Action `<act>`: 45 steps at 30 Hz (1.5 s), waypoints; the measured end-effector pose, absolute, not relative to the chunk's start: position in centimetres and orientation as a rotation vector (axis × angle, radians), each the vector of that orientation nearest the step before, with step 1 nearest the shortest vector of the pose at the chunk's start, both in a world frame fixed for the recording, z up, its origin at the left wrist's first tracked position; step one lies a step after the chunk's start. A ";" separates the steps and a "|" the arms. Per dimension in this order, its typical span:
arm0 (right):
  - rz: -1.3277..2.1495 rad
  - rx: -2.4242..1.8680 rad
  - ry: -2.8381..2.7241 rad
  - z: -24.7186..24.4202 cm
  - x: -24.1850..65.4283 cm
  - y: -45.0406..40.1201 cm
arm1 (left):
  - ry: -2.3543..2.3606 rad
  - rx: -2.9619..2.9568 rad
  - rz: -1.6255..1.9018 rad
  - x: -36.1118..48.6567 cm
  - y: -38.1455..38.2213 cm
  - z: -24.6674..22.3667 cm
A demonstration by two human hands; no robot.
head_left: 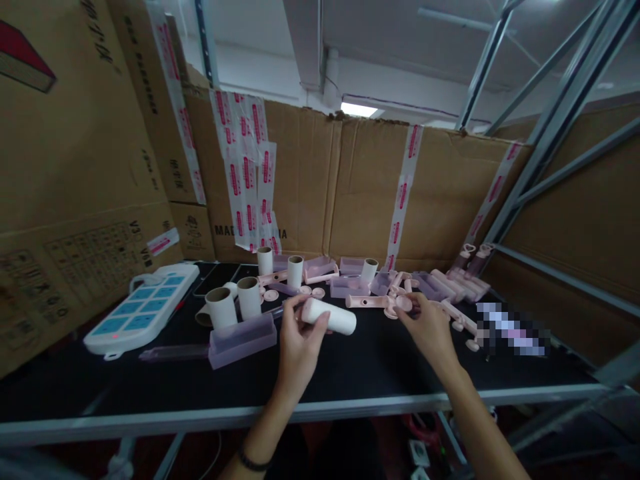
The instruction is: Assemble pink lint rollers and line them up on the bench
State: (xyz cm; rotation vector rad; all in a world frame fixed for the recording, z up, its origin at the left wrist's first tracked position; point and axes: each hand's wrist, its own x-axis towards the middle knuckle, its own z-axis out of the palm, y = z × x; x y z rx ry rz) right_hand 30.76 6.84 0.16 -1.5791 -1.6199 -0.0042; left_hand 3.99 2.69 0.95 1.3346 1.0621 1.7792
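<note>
A white tube (336, 317) lies tilted in my left hand (301, 337), whose fingers wrap round its left end above the black table. To the right, the thumb and fingers of my right hand (426, 325) pinch a small round pink cap (403, 304). That hand is over a cluster of pink plastic parts, close to a long pink piece (367, 303) with a hole. Left of my left hand, white cardboard tubes (221, 309) stand behind a translucent purple tray (243, 341). Loose pink discs (271, 295) lie behind my hands.
A white power strip (143, 311) with blue sockets lies at the left. More purple trays (350, 287) and pink parts line the back. Several pink cylinders (459, 285) lie at the right. Cardboard walls (305, 180) and a metal frame surround the black table (350, 373).
</note>
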 end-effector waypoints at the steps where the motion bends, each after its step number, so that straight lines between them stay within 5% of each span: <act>1: 0.110 -1.494 -1.642 0.4 30.0 6.0 | 0.989 1.234 1.808 3.9 2.8 1.1; 7: 0.568 -1.108 -1.708 1.4 24.1 2.5 | 0.809 1.038 1.775 3.7 2.8 1.7; 18: 0.893 -0.921 -1.312 1.2 20.8 1.4 | 0.747 1.100 1.690 3.8 2.6 1.4; 30: 0.808 -0.984 -1.273 -0.7 18.2 0.1 | 0.762 1.212 1.681 4.1 2.7 1.0; 38: 1.323 -0.743 -1.006 -2.5 16.8 -0.7 | 0.913 1.658 1.641 4.0 2.5 1.2; 45: 0.796 -1.150 -1.299 -3.1 20.8 0.6 | 1.140 2.095 1.475 4.0 2.2 1.1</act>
